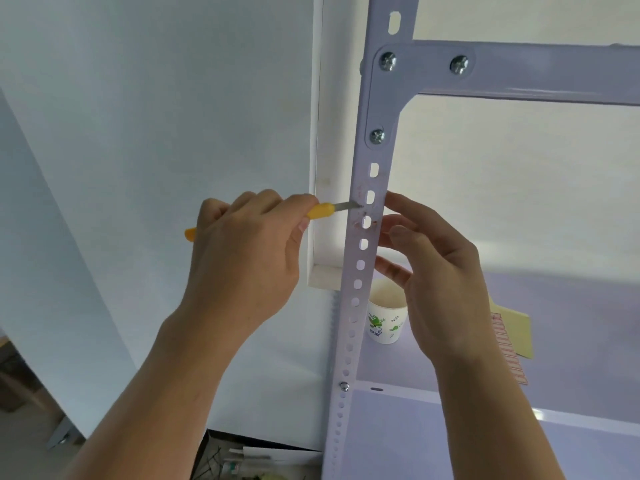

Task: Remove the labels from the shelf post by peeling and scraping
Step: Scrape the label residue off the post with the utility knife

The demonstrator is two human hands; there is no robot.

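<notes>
While the left hand (249, 251) is closed around the yellow handle of a small utility knife (322, 211), the thin blade reaches to the right and its tip touches the front face of the white perforated shelf post (363, 258). There, between the two hands, I see only small reddish rests of label (360, 216) around two of the slots; the bigger part seems already gone.

The right hand (440, 282) holds nothing. It is half open and its fingers (398, 233) curl around the right edge of the post, just beside the place of scraping, probably to keep the post steady.

I think the main danger is a slip. The blade points toward the right hand, so if the tip jumps over the smooth metal or falls into a slot, it can travel to these fingers. A too steep angle can also scratch the paint, or bend or break the thin blade.

Below the right hand, a paper cup (386, 317) stands on the shelf.
</notes>
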